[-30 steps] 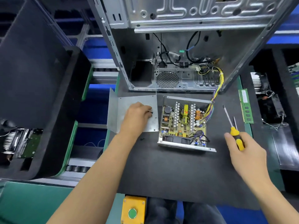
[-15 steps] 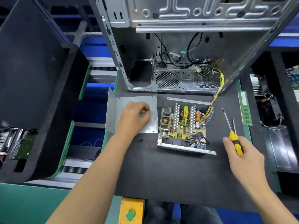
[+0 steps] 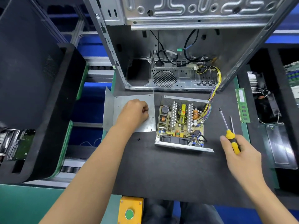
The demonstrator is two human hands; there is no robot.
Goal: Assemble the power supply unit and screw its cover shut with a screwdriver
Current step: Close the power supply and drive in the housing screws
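Note:
The open power supply unit (image 3: pixel 181 125) lies on the black mat, its circuit board and heat sinks exposed. Its bent metal cover (image 3: pixel 119 102) lies flat just to the left. My left hand (image 3: pixel 134 113) rests on the cover with curled fingers, pinching a small dark screw (image 3: pixel 146 110) at the fingertips. Another loose screw (image 3: pixel 138 139) lies on the mat below the cover. To the right of the unit, my right hand (image 3: pixel 241 156) grips the yellow-and-black handle of a screwdriver (image 3: pixel 231 138), whose shaft points away from me.
An open computer case (image 3: pixel 178 15) stands behind the unit, joined to it by coloured wires (image 3: pixel 213 96). A thin metal rod (image 3: pixel 232 124) lies beside the screwdriver, a RAM stick (image 3: pixel 242 105) farther right. Black foam trays (image 3: pixel 32 78) stand on the left, a yellow button box (image 3: pixel 129 210) at the front edge.
My left hand's fingers have curled in tighter over the cover. My right hand keeps its grip on the screwdriver in about the same spot.

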